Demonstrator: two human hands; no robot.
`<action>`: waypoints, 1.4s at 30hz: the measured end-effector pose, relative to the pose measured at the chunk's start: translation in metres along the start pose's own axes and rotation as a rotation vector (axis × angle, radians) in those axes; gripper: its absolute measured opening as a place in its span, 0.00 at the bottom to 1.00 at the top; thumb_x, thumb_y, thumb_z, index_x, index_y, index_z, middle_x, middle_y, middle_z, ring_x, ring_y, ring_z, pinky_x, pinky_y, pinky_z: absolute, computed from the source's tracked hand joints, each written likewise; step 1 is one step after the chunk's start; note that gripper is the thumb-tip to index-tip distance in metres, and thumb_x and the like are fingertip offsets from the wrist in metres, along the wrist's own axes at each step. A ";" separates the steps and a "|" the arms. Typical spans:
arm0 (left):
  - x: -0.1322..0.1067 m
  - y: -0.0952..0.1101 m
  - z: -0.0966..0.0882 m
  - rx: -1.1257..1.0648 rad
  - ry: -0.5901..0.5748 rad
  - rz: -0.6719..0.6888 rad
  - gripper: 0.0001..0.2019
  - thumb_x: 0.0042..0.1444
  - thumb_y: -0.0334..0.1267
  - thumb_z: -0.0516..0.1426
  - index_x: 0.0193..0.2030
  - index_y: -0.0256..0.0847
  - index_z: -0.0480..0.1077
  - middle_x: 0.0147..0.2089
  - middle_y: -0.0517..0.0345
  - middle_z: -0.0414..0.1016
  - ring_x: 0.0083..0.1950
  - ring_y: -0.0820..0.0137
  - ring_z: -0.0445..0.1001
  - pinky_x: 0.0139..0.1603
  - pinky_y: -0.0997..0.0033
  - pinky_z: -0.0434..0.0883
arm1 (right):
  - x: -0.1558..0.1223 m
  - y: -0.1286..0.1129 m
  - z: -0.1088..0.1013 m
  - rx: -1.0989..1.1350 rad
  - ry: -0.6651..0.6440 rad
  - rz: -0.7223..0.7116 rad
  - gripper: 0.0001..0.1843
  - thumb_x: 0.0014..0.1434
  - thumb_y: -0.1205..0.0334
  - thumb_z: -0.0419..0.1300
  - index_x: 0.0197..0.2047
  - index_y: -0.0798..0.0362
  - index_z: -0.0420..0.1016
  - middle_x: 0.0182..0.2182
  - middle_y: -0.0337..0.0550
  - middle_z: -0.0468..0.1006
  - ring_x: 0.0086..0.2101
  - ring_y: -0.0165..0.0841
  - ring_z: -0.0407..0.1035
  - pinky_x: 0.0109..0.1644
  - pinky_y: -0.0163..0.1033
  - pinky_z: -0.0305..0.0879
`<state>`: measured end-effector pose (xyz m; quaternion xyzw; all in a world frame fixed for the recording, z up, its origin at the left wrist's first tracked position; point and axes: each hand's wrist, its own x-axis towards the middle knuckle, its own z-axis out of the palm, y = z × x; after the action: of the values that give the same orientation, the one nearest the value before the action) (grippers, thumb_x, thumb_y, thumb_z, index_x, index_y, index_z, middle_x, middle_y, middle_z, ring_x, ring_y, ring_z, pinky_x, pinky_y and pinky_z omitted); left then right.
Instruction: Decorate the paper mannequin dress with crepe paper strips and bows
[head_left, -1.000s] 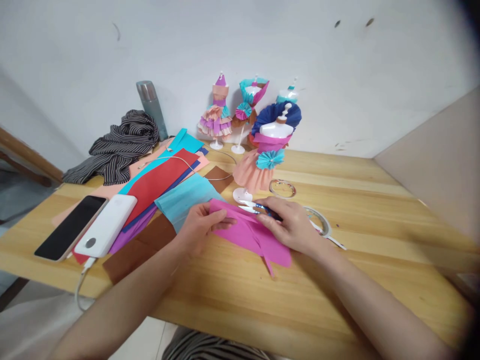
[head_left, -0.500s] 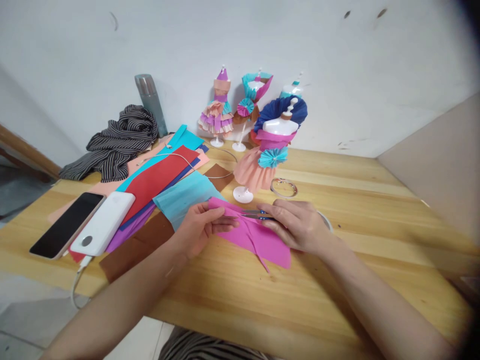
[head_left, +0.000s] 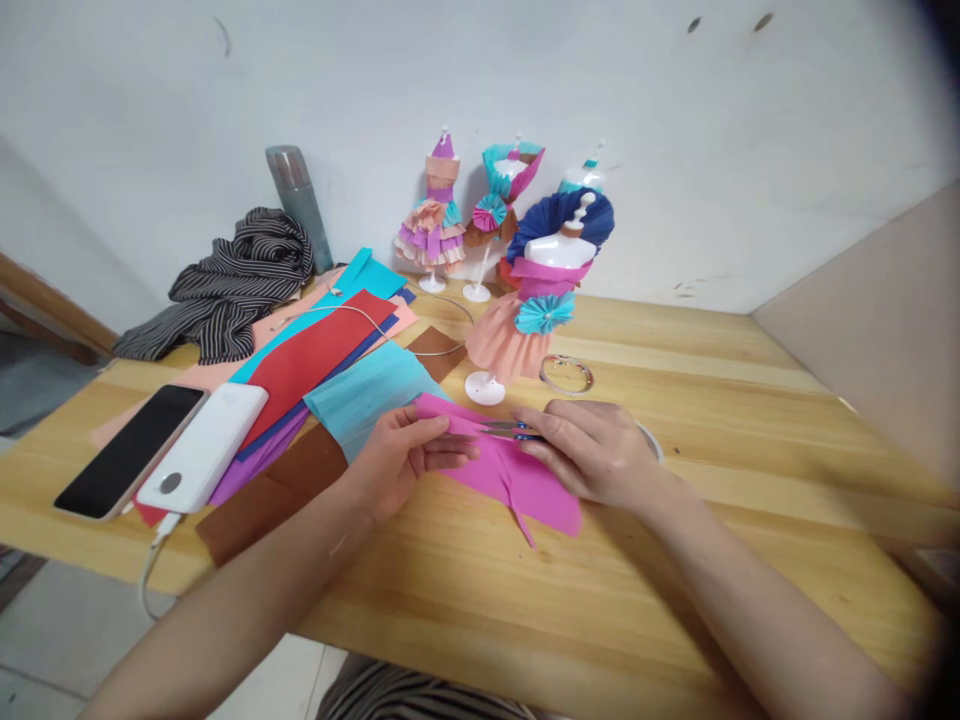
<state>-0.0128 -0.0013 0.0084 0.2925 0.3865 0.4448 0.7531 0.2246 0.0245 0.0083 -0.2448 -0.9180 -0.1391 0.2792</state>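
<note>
My left hand [head_left: 412,448] pinches the left end of a sheet of magenta crepe paper [head_left: 540,490] between thumb and fingers. In my right hand [head_left: 592,445] is a small pair of scissors [head_left: 514,430] with blue handles, its blades pointing left across the paper. A narrow cut strip of the same magenta paper [head_left: 520,518] dangles over the sheet's lower edge. Just behind my hands stands a mini mannequin [head_left: 561,252] with a magenta top, a peach pleated skirt and a turquoise paper rosette [head_left: 545,313].
More dressed mannequins [head_left: 442,215] stand along the wall. To the left lie layered coloured papers [head_left: 315,345], a white power bank [head_left: 202,450] with a cable, a phone [head_left: 131,450], a striped cloth [head_left: 232,280] and a flask [head_left: 300,205]. A ring-shaped bangle [head_left: 567,375] rests behind my right hand.
The scissor blades have drawn closer together on the magenta paper. Both hands stay nearly in place, and the whole view has shifted slightly.
</note>
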 end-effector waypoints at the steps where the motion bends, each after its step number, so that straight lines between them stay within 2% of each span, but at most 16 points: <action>1: 0.000 0.000 0.000 -0.007 0.003 -0.002 0.10 0.45 0.38 0.65 0.30 0.32 0.78 0.32 0.48 0.82 0.34 0.65 0.81 0.36 0.72 0.74 | 0.000 0.000 0.001 -0.010 0.001 -0.003 0.13 0.64 0.64 0.52 0.50 0.54 0.69 0.28 0.44 0.74 0.25 0.31 0.67 0.27 0.37 0.59; 5: 0.000 0.000 0.002 -0.025 0.003 -0.015 0.09 0.44 0.38 0.65 0.29 0.32 0.79 0.31 0.48 0.82 0.32 0.66 0.80 0.34 0.74 0.74 | 0.004 -0.002 0.002 -0.035 0.020 -0.029 0.11 0.65 0.64 0.51 0.48 0.56 0.70 0.27 0.44 0.74 0.25 0.31 0.67 0.26 0.36 0.58; 13: -0.002 0.000 0.003 -0.018 0.011 -0.017 0.10 0.43 0.39 0.66 0.28 0.32 0.78 0.30 0.49 0.82 0.33 0.67 0.80 0.34 0.75 0.74 | 0.007 -0.007 0.003 -0.055 0.037 -0.036 0.12 0.64 0.65 0.53 0.51 0.55 0.68 0.29 0.45 0.75 0.27 0.32 0.69 0.27 0.37 0.59; 21: -0.003 0.000 0.004 0.006 0.018 0.006 0.11 0.43 0.40 0.66 0.29 0.32 0.78 0.31 0.48 0.82 0.32 0.65 0.80 0.35 0.73 0.74 | 0.010 -0.009 0.004 -0.101 0.066 -0.065 0.11 0.64 0.65 0.54 0.50 0.58 0.67 0.27 0.43 0.74 0.24 0.29 0.66 0.26 0.35 0.57; 32: -0.003 -0.001 0.001 0.032 -0.029 0.020 0.09 0.46 0.39 0.65 0.29 0.34 0.78 0.32 0.51 0.82 0.32 0.66 0.80 0.35 0.73 0.74 | 0.013 -0.012 0.004 -0.107 0.079 -0.092 0.10 0.65 0.65 0.54 0.47 0.61 0.68 0.25 0.41 0.71 0.23 0.29 0.62 0.25 0.35 0.56; 42: -0.002 -0.002 0.002 0.052 -0.020 0.045 0.09 0.45 0.39 0.66 0.29 0.34 0.78 0.31 0.51 0.82 0.32 0.67 0.80 0.33 0.74 0.74 | 0.011 -0.011 0.007 -0.096 0.081 -0.087 0.08 0.65 0.65 0.53 0.45 0.59 0.68 0.24 0.40 0.69 0.23 0.29 0.61 0.25 0.34 0.55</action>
<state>-0.0113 -0.0043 0.0084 0.3253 0.3837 0.4482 0.7390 0.2073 0.0222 0.0081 -0.2122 -0.9079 -0.2048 0.2978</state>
